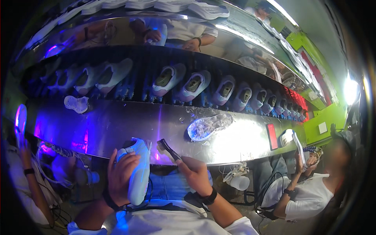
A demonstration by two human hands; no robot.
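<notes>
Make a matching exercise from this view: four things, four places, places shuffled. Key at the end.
Things
1. Brush
2. Pale shoe
3. Red rectangular item
4. Row of shoes

Places
A. On the dark strip beyond the bench
B. In the wearer's right hand
C. Lying flat on the metal bench top
D. In the wearer's left hand

Pairs: 1-B, 2-D, 3-C, 4-A
</notes>
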